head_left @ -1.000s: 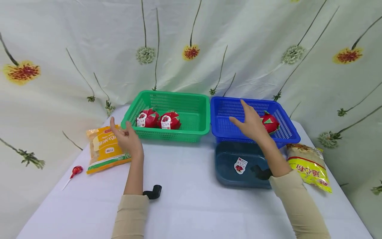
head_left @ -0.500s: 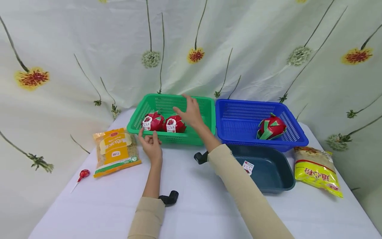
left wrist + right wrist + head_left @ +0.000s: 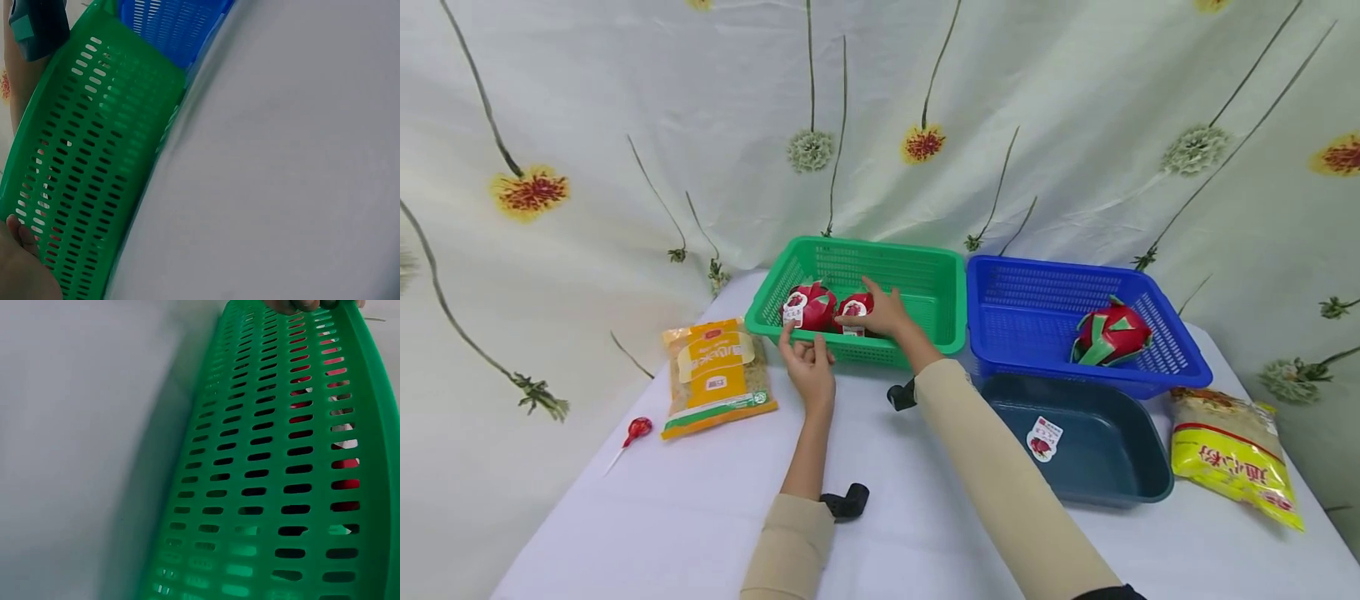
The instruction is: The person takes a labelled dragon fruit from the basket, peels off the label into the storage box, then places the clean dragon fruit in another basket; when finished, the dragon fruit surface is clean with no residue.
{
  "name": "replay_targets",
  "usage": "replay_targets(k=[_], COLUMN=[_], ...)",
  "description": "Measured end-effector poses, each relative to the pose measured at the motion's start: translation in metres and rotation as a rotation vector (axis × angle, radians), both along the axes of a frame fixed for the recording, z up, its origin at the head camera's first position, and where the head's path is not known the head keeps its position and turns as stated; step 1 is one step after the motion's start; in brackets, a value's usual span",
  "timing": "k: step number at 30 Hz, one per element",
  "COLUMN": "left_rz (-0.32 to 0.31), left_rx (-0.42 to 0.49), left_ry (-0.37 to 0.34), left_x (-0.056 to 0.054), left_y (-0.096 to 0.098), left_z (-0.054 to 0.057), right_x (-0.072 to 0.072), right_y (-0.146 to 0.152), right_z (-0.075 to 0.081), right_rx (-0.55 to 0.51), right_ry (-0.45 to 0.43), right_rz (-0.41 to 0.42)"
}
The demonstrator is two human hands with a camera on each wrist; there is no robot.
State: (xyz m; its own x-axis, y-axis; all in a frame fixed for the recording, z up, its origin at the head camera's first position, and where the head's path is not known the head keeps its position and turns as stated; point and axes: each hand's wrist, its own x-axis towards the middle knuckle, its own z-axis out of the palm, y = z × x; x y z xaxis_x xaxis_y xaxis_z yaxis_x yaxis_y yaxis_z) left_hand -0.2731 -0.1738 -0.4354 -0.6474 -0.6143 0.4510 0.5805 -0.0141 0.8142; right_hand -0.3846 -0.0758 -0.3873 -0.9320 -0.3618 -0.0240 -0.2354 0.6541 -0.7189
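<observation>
The green basket holds two red dragon fruits with white stickers. At its front rim, my left hand grips the edge below the left dragon fruit; curled fingers show against the slotted wall in the left wrist view. My right hand reaches over the front rim, thumb and fingers around the right dragon fruit, which it partly covers. In the right wrist view the basket wall fills most of the frame, with red showing through the slots.
A blue basket to the right holds another dragon fruit. In front of it stands a dark teal tray with a sticker. A yellow bag lies far right; an orange bag and a lollipop lie left.
My right hand has moved left from over the blue basket to the right dragon fruit in the green one. The left hand has moved right from near the orange bag to the green rim.
</observation>
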Motion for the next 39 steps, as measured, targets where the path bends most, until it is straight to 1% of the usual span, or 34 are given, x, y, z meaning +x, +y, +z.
replay_targets(k=[4,10,15,17,19,22,24,26,29,31,33,35,36,39], left_rz=[-0.009,0.008,0.007,0.007,0.008,0.004,-0.002,-0.014,-0.035,-0.048,-0.072,-0.104,-0.119,-0.176], left_rx=[0.003,-0.010,-0.018,-0.020,-0.017,0.002,0.025,0.044,0.068,0.068,0.069,0.069,0.066,0.059], left_ry=[0.018,0.022,0.001,-0.007,-0.011,-0.002,0.010,0.005,-0.020,-0.046,-0.065,-0.086,-0.100,-0.156], left_x=[0.000,0.000,0.000,0.001,0.001,0.000,0.000,-0.001,-0.001,-0.001,0.000,0.000,0.000,0.001], left_y=[0.001,0.000,0.001,0.002,0.003,0.001,-0.001,0.000,0.000,-0.001,-0.002,-0.003,-0.003,-0.006], left_z=[-0.001,-0.002,-0.003,-0.003,-0.003,-0.002,0.001,0.001,0.002,0.003,0.006,0.009,0.010,0.014], right_x=[-0.002,-0.003,-0.003,-0.004,-0.003,-0.001,0.002,0.007,0.019,0.031,0.047,0.064,0.074,0.102], right_y=[0.002,0.003,0.008,0.010,0.013,0.017,0.021,0.033,0.053,0.067,0.083,0.098,0.105,0.128], right_z=[-0.003,-0.005,-0.008,-0.009,-0.007,0.003,0.018,0.033,0.061,0.078,0.092,0.100,0.101,0.097], right_rx=[0.022,0.004,-0.036,-0.062,-0.106,-0.155,-0.187,-0.201,-0.249,-0.288,-0.314,-0.336,-0.343,-0.319], right_ry=[-0.039,-0.016,-0.008,-0.007,-0.001,0.041,0.084,0.133,0.203,0.253,0.308,0.358,0.377,0.416], right_rz=[0.044,0.074,0.053,0.028,-0.006,-0.065,-0.087,-0.103,-0.083,-0.053,-0.021,0.019,0.046,0.144])
